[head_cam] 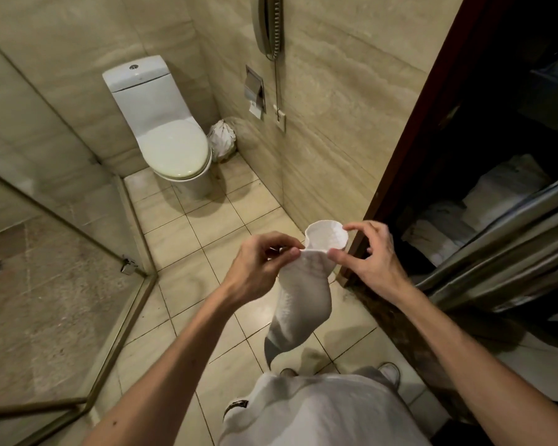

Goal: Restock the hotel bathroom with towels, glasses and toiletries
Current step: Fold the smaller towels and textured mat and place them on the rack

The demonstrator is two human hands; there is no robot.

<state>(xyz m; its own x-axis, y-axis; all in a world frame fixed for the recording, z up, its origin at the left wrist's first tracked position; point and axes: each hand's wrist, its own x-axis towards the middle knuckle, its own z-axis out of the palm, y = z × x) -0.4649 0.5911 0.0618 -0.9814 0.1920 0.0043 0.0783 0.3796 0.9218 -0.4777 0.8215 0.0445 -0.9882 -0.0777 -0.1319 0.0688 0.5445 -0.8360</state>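
Room, edges: tiled floor (207, 226) ran open from the frame's centre up to the toilet (171, 149) at upper centre-left, lid down. A glass shower wall (45, 252) closed off the left side, its metal-edged corner reaching the floor at lower left. A stone wall and a dark wood frame (409, 156) bounded the right. Beyond that frame, at right, folded white towels (496, 191) lay on a shelf behind slanting metal rails (496, 252). A bin with a white liner (221, 140) stood just beside the toilet, in the corner.

Item: one white cloth bag (303, 294), sock-like in shape, held in the air over the floor at centre frame, between the two hands and clear of every wall. Long axis near upright in the picture; open mouth at the top, closed end hanging down towards the person's white clothing at the bottom of the frame.

Left hand (264, 259): fingers (290, 254) curled, thumb and forefinger pinching the near rim of the mouth.

Right hand (372, 252): thumb pressed on the near rim just beside the left thumb; forefinger (351, 227) hooked on the far rim, holding the mouth round and open; other fingers loosely curled, touching nothing.
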